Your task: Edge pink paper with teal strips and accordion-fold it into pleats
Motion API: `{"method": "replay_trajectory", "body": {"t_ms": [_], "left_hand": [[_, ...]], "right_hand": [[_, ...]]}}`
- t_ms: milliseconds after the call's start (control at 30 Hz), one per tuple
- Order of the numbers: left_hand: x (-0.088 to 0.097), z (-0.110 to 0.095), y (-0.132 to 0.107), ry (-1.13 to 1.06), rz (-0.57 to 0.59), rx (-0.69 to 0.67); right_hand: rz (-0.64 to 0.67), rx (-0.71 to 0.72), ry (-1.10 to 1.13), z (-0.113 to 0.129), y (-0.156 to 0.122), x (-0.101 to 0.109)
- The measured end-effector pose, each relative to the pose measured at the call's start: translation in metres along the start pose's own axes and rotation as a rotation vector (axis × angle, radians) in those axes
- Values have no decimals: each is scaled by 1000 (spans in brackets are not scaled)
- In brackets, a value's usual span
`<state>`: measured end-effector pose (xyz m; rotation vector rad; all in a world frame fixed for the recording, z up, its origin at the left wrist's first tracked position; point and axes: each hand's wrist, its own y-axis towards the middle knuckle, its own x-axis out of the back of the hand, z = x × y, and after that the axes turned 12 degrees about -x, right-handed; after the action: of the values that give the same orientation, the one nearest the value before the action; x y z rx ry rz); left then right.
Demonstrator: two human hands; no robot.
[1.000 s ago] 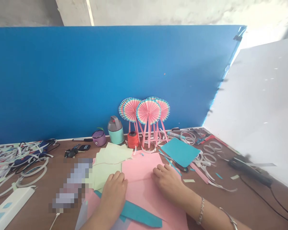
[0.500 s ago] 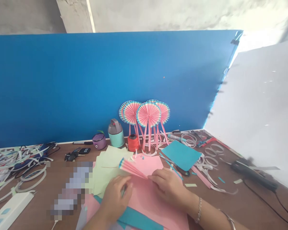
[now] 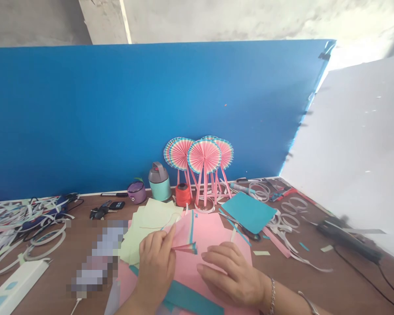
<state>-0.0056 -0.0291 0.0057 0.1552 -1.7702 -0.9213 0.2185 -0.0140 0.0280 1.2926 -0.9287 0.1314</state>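
My left hand is closed on a pleated pink paper with a teal and pale stripe along its edge. The folds point right, and their lower end is partly covered by my fingers. A thin thread curves out beside that hand over the pale green sheets. My right hand is open, its fingers stretched toward the pleated paper but apart from it. Below both hands lies a pink sheet, with a teal strip of paper across its lower left.
Several finished pink paper fans stand at the back beside a red spool-like object and a teal flask. Teal sheets partly cover scissors on the right. Paper strips and a white power strip lie at the sides.
The pleated paper has turned from fanning up-left to pointing right, and is now in my left hand. My right hand has let go of it and moved slightly down, fingers opened.
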Motion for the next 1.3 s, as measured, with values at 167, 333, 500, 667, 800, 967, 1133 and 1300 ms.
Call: {"method": "replay_trajectory", "body": {"t_ms": [167, 333, 500, 667, 800, 967, 1133, 1300], "left_hand": [[-10, -13, -2, 65, 262, -202], [-14, -10, -3, -54, 385, -193], [-9, 0, -5, -113, 409, -114], [-1, 1, -4, -183, 420, -47], [2, 3, -1, -316, 380, 118], [0, 13, 1, -436, 354, 313], [1, 16, 5, -424, 345, 336], [-2, 15, 7, -360, 351, 341]], "right_hand": [[181, -179, -112, -1, -2, -17], [412, -267, -139, -18, -14, -29], [572, -407, -41, -29, -18, -21], [595, -516, 126, -35, -16, -15], [580, -749, 221, -36, -12, -12], [609, -873, 257, -37, -10, -12], [608, -920, 226, -36, -9, -12], [604, -945, 202, -34, -5, -11]]}}
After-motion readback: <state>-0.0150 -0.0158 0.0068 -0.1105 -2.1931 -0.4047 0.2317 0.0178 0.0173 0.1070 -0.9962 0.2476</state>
